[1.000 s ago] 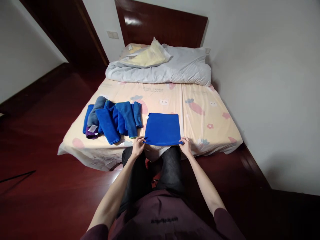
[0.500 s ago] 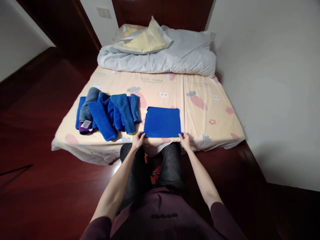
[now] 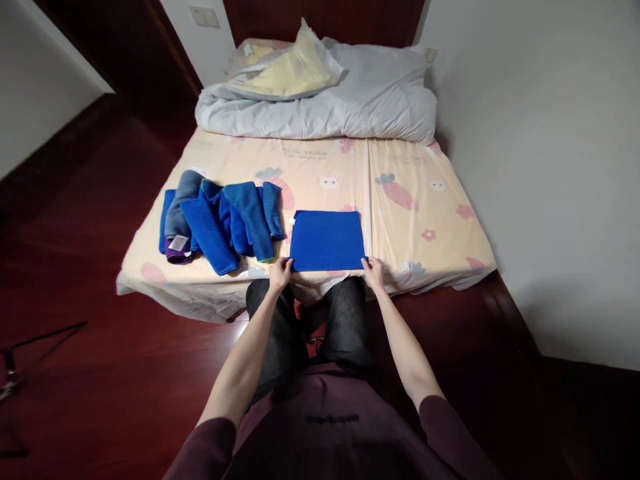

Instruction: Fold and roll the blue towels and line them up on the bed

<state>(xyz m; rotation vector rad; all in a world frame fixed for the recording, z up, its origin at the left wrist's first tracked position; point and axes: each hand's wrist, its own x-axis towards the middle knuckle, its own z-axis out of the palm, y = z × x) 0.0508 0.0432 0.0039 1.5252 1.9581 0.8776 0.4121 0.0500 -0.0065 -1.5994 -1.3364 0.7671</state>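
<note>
A blue towel lies flat as a rectangle near the front edge of the bed, with a small white tag at its left side. My left hand pinches its near left corner. At the near right corner, my right hand pinches the cloth in the same way. Left of the towel sits a heap of rolled or folded towels in blue, grey-blue and purple, some with white labels.
The bed has a peach sheet with carrot and rabbit prints. A crumpled white quilt and a yellow pillow lie at its head. A white wall stands to the right. Thin black legs of a stand rest on the floor at left.
The view has shifted slightly, so the bed and heap appear a little to the right and higher. Both hands still hold the towel's near corners, and the towel stays flat.
</note>
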